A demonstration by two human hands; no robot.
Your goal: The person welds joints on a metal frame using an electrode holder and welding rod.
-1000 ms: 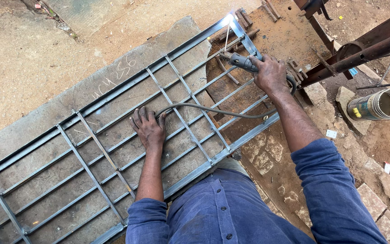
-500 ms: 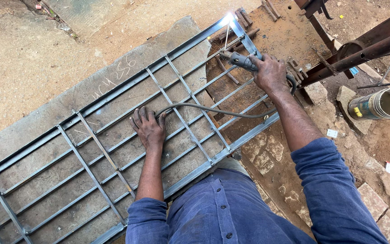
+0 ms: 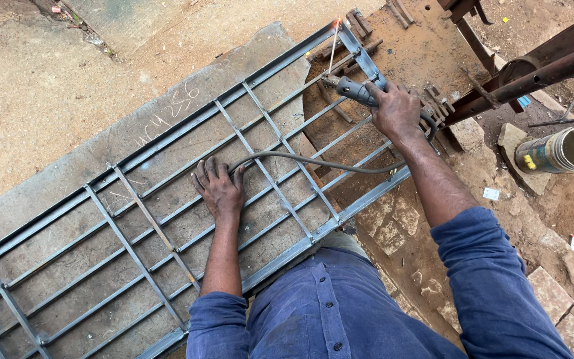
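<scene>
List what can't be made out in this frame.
- Metal grille: its far-left end runs past the head view's edge.
- Electrode holder: its rear sits inside the right hand.
- Cable: one end passes under the left hand.
- Rod tip: contact point too small to judge.

We count two hands of ours: the left hand (image 3: 219,189) and the right hand (image 3: 395,110). There is one metal grille (image 3: 167,199), one electrode holder (image 3: 357,90) with one thin rod (image 3: 331,53) in it, and one grey cable (image 3: 313,161). One concrete slab (image 3: 161,113) lies under the grille. To the side we see one cylindrical can (image 3: 561,151) on its side and one dark metal beam (image 3: 539,70). Loose metal scraps (image 3: 357,23) lie near the grille's far corner; their number we cannot tell.
</scene>
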